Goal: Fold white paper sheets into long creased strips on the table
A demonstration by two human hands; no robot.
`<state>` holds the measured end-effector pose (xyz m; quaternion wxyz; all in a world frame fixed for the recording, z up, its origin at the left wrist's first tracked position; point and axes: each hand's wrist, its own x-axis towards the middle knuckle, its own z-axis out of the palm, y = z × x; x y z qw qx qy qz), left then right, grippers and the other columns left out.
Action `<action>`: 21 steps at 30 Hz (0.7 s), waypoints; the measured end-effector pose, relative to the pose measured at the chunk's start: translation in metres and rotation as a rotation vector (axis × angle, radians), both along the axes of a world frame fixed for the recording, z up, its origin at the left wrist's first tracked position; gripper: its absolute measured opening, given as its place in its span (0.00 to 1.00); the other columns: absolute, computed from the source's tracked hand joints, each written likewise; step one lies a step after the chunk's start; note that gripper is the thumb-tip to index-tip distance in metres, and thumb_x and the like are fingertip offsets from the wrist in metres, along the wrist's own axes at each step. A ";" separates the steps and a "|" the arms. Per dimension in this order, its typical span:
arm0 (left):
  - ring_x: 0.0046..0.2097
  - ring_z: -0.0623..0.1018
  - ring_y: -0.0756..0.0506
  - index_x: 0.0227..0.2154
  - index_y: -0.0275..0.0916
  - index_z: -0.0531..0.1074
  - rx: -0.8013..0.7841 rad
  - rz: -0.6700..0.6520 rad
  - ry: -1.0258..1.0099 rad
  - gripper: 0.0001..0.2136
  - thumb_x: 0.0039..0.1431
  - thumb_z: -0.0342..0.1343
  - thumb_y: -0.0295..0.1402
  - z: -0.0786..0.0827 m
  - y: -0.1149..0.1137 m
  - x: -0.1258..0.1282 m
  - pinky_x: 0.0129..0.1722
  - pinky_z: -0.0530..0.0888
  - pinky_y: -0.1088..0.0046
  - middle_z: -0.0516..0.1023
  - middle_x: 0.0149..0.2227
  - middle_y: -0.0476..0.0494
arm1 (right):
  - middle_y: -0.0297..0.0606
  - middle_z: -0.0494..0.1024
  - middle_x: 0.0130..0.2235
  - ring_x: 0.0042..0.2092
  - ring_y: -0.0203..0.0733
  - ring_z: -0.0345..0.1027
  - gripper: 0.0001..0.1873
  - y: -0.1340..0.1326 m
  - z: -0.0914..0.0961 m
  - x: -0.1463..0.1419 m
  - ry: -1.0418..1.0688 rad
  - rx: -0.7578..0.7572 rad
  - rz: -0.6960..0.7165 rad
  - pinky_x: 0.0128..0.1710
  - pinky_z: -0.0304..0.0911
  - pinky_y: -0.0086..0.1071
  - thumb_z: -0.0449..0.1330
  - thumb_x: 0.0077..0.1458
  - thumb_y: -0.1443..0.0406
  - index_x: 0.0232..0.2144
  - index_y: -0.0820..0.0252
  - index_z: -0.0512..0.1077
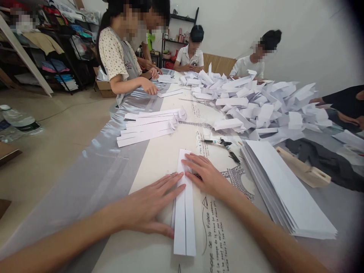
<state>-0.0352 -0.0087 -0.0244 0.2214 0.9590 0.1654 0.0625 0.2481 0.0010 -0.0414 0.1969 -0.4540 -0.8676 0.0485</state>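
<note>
A long folded strip of white paper [185,227] lies lengthwise in front of me, a dark seam running down its middle. My left hand [155,204] rests on its left edge with the fingers stretched out and the thumb apart, lower down. From the other side, my right hand [206,174] lays its spread fingertips on the upper part of the strip. The two hands' fingertips nearly meet at the seam. Neither hand grips the paper. Just beyond, to the left, several folded paper strips [150,127] lie fanned out.
A stack of white paper [287,189] stands at the right, beside a wooden block [303,167] and dark cloth [327,159]. Pens [217,142] lie ahead. A large heap of folded papers [256,102] covers the far right. Several people sit or stand around the table [136,231].
</note>
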 end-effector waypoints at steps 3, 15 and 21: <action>0.75 0.47 0.28 0.75 0.41 0.41 -0.002 0.003 0.018 0.49 0.62 0.57 0.60 0.000 0.000 0.000 0.72 0.53 0.49 0.38 0.76 0.31 | 0.48 0.67 0.67 0.70 0.55 0.57 0.21 0.000 0.000 -0.001 -0.018 0.003 -0.002 0.67 0.58 0.59 0.51 0.72 0.59 0.63 0.56 0.67; 0.71 0.62 0.34 0.68 0.42 0.62 0.102 -0.113 -0.065 0.35 0.65 0.57 0.55 0.007 0.021 -0.006 0.69 0.62 0.55 0.61 0.71 0.34 | 0.46 0.67 0.67 0.69 0.56 0.58 0.22 0.001 -0.003 -0.005 -0.009 0.003 -0.031 0.66 0.59 0.60 0.52 0.72 0.59 0.64 0.53 0.68; 0.68 0.67 0.32 0.64 0.40 0.67 0.288 -0.149 -0.146 0.32 0.64 0.58 0.54 0.003 0.016 0.001 0.69 0.61 0.51 0.74 0.62 0.34 | 0.44 0.66 0.68 0.70 0.55 0.57 0.22 0.000 -0.002 -0.005 -0.001 0.003 -0.034 0.66 0.58 0.61 0.51 0.72 0.60 0.65 0.51 0.67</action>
